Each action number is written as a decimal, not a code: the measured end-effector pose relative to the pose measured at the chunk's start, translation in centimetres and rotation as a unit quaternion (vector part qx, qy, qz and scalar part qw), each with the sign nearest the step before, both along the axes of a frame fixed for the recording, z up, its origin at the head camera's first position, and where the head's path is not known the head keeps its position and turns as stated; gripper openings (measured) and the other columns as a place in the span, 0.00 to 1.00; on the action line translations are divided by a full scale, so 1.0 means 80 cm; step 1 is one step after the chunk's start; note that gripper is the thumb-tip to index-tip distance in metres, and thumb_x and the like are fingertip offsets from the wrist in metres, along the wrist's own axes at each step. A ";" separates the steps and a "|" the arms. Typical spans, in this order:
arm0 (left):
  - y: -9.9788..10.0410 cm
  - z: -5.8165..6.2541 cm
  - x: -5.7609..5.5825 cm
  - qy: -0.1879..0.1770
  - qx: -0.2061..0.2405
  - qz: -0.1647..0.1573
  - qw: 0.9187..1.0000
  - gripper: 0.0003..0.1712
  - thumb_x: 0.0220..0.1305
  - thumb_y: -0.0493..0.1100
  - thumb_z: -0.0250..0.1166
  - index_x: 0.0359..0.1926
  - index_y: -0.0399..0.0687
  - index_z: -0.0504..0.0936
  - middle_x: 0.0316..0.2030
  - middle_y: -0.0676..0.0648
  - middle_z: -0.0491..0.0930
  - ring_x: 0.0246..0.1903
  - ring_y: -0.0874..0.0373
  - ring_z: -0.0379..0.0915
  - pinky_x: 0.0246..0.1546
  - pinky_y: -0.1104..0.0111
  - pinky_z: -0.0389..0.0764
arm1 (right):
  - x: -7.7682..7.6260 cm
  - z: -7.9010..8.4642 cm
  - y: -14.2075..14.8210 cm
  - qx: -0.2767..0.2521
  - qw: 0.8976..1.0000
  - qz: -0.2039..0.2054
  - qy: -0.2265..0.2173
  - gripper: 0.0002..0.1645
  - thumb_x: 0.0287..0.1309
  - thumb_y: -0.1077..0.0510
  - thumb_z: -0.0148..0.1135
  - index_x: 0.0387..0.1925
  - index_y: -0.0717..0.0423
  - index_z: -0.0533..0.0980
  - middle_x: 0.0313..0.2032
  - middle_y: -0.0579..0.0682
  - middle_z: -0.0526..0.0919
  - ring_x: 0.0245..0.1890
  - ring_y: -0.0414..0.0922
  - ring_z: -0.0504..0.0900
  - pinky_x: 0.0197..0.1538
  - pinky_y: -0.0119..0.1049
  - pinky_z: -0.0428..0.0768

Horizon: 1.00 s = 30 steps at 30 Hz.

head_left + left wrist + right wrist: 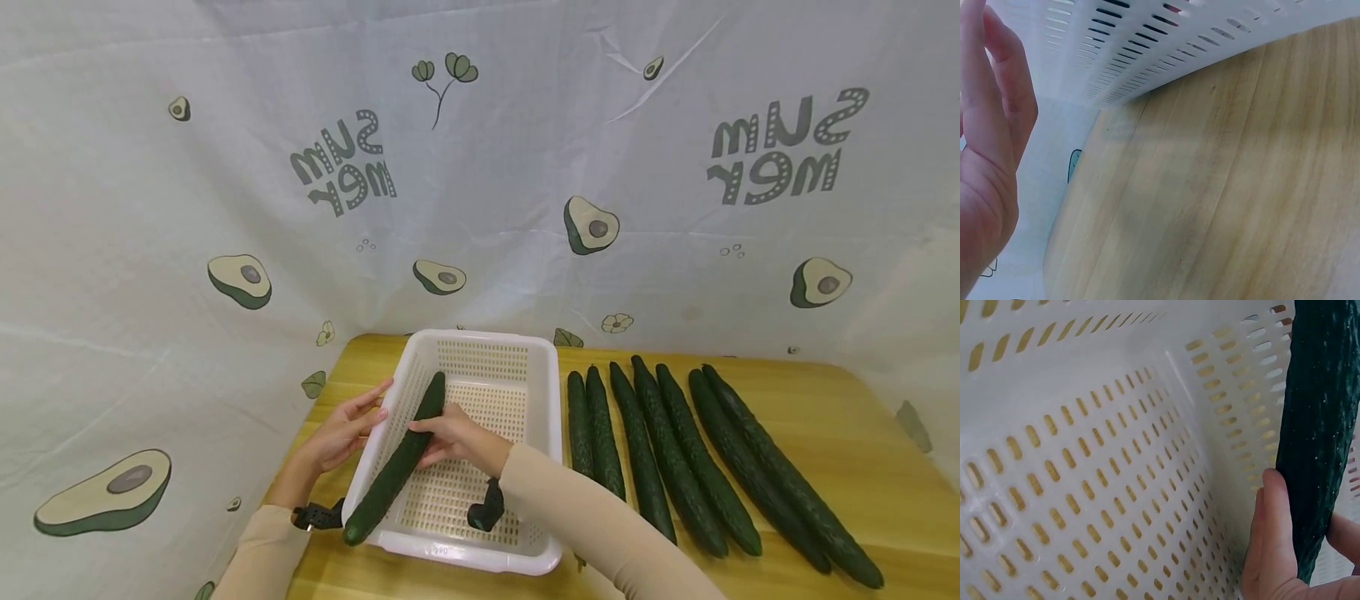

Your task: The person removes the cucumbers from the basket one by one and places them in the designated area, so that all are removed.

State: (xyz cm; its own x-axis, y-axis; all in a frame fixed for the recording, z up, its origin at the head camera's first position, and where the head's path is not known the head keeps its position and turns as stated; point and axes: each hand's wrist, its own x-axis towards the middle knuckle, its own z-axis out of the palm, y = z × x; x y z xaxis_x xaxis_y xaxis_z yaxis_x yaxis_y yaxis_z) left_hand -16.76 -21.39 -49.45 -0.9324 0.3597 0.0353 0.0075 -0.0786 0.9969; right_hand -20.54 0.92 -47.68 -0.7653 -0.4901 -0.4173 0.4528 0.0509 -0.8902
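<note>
A long dark green cucumber (397,468) slants along the left side of the white perforated basket (546,417), its near end by the front left corner. My right hand (450,435) grips it around the middle, thumb on one side and fingers on the other. In the right wrist view the same cucumber (1319,425) runs down between the thumb and fingers (1275,531) above the basket floor. My left hand (345,432) rests against the basket's outer left wall with fingertips at the rim. Part of that hand (988,125) shows beside the slotted wall in the left wrist view.
Several cucumbers (678,467) lie side by side on the wooden table (817,417) right of the basket. A white cloth (480,167) printed with avocados hangs behind the table and along its left. My right forearm (592,517) crosses the basket's front right part.
</note>
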 end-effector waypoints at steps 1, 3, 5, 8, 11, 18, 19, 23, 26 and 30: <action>0.000 0.000 0.000 0.000 0.000 -0.001 1.000 0.35 0.78 0.35 0.50 0.79 0.45 0.47 0.55 0.43 0.69 0.47 0.53 0.81 0.44 0.57 0.85 | 0.000 0.001 0.000 0.001 1.000 -0.002 -0.003 0.20 0.63 0.67 0.65 0.52 0.72 0.69 0.36 0.74 0.82 0.41 0.70 0.82 0.41 0.59 0.83; -0.001 0.000 0.000 0.001 -0.001 -0.005 1.000 0.35 0.78 0.35 0.50 0.79 0.46 0.47 0.55 0.43 0.69 0.47 0.53 0.81 0.43 0.58 0.85 | -0.001 0.002 0.000 0.005 1.000 -0.004 -0.009 0.20 0.63 0.67 0.65 0.52 0.73 0.70 0.36 0.74 0.82 0.41 0.70 0.82 0.41 0.58 0.83; -0.001 0.000 0.000 0.000 -0.001 -0.007 1.000 0.35 0.78 0.35 0.50 0.79 0.46 0.47 0.55 0.44 0.69 0.47 0.53 0.81 0.43 0.58 0.85 | -0.001 0.003 0.000 0.009 1.000 -0.007 -0.014 0.20 0.63 0.67 0.65 0.52 0.74 0.69 0.36 0.74 0.82 0.41 0.70 0.82 0.42 0.57 0.83; -0.001 0.000 0.000 -0.003 -0.002 -0.006 1.000 0.35 0.78 0.35 0.50 0.79 0.47 0.48 0.55 0.44 0.69 0.48 0.52 0.81 0.44 0.57 0.85 | -0.002 0.004 0.002 0.021 1.000 -0.009 -0.016 0.21 0.63 0.67 0.65 0.51 0.75 0.69 0.36 0.75 0.82 0.41 0.70 0.82 0.42 0.56 0.83; -0.001 0.000 0.000 -0.005 -0.003 -0.005 1.000 0.35 0.78 0.35 0.50 0.79 0.47 0.48 0.55 0.44 0.69 0.49 0.51 0.81 0.45 0.55 0.85 | -0.004 0.006 0.004 0.027 1.000 -0.003 -0.008 0.21 0.63 0.66 0.65 0.51 0.76 0.70 0.37 0.75 0.82 0.40 0.70 0.82 0.41 0.55 0.84; -0.002 0.001 0.000 -0.003 -0.006 -0.006 1.000 0.35 0.78 0.35 0.50 0.79 0.47 0.48 0.54 0.43 0.69 0.49 0.50 0.81 0.45 0.55 0.84 | -0.006 0.014 0.009 0.029 1.000 0.001 0.008 0.19 0.64 0.65 0.65 0.51 0.72 0.73 0.35 0.72 0.83 0.39 0.68 0.84 0.38 0.50 0.86; -0.002 0.002 0.000 -0.003 -0.006 -0.007 1.000 0.35 0.78 0.35 0.50 0.79 0.47 0.48 0.54 0.43 0.69 0.49 0.50 0.81 0.45 0.54 0.84 | -0.006 0.016 0.009 0.026 1.000 0.000 0.007 0.19 0.64 0.64 0.65 0.51 0.73 0.73 0.36 0.71 0.83 0.40 0.68 0.84 0.38 0.51 0.85; -0.001 0.002 0.001 -0.003 -0.006 -0.005 1.000 0.35 0.78 0.35 0.50 0.79 0.47 0.48 0.54 0.44 0.69 0.49 0.50 0.81 0.45 0.55 0.84 | -0.004 0.024 0.015 0.014 1.000 0.005 0.003 0.20 0.65 0.64 0.64 0.53 0.75 0.73 0.39 0.72 0.82 0.43 0.69 0.82 0.42 0.51 0.84; -0.001 0.002 0.001 -0.002 -0.003 -0.004 1.000 0.35 0.78 0.34 0.50 0.79 0.46 0.48 0.54 0.44 0.69 0.49 0.50 0.81 0.44 0.55 0.85 | -0.004 0.031 0.021 0.009 1.000 0.016 0.012 0.21 0.66 0.64 0.63 0.54 0.75 0.72 0.40 0.72 0.82 0.43 0.68 0.83 0.42 0.51 0.85; -0.001 0.003 0.000 0.000 -0.002 -0.006 1.000 0.35 0.77 0.34 0.50 0.79 0.45 0.49 0.54 0.43 0.69 0.48 0.50 0.81 0.44 0.55 0.85 | -0.007 0.043 0.031 0.003 0.999 0.030 0.023 0.22 0.67 0.63 0.63 0.56 0.73 0.71 0.39 0.69 0.82 0.39 0.65 0.85 0.39 0.48 0.86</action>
State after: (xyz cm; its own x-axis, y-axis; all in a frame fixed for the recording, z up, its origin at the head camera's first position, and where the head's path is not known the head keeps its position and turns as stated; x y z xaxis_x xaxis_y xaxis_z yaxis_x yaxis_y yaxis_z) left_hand -16.74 -21.46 -49.19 -0.9276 0.3718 0.0346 0.0069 -0.0754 0.9971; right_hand -21.09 3.41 -44.25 -0.7532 -0.5332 -0.3853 0.4073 0.0819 -0.9096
